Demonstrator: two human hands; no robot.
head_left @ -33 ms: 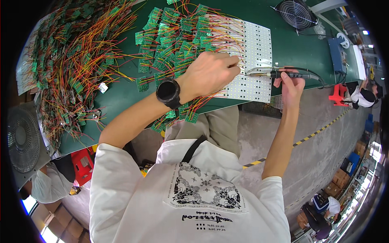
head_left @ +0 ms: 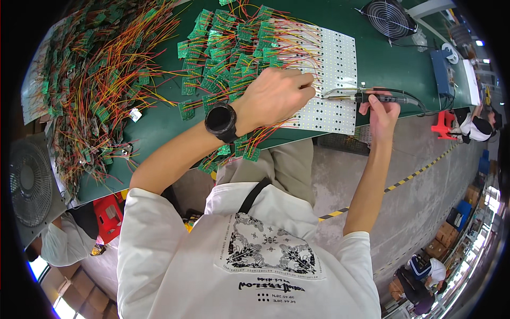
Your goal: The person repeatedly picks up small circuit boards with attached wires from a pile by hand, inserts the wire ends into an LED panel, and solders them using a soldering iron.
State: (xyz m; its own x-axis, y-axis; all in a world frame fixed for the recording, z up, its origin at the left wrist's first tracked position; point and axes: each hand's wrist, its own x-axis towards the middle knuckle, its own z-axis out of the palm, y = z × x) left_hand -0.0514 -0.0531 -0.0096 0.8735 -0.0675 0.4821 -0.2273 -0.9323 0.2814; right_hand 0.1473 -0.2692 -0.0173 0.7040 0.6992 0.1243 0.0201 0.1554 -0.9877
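- Bench (head_left: 159, 125): green top, seen from above; the edge nearest the person runs diagonally.
- Floor is grey concrete, with a yellow-black stripe (head_left: 414, 173) on it beyond the bench edge.
- Fans: one (head_left: 390, 18) is stood at the far right of the bench, a second (head_left: 29, 183) is seen at the left below it.
- A blue box (head_left: 442, 72) is set at the right end of the bench.
- A red stool (head_left: 443, 123) and a seated person (head_left: 475, 127) are seen at right; more people are seen at lower right.
- No bins or trays are visible; the stock is laid loose on the bench.
- Small green boards with red/yellow wires: a big heap (head_left: 90, 90) at left, a second batch (head_left: 228, 48) spread mid-bench.
- White panel (head_left: 334, 69) is laid flat at mid-right; wires are run onto its left edge.
- Left hand (head_left: 276, 95), watch (head_left: 221, 122) on the wrist: fingers are curled and pressed down on the wires at the panel's left edge.
- Right hand (head_left: 382, 114): closed around the soldering iron (head_left: 366, 97); the tip is pointed left, at the panel beside the left fingertips.
- The iron's cable is trailed off right.
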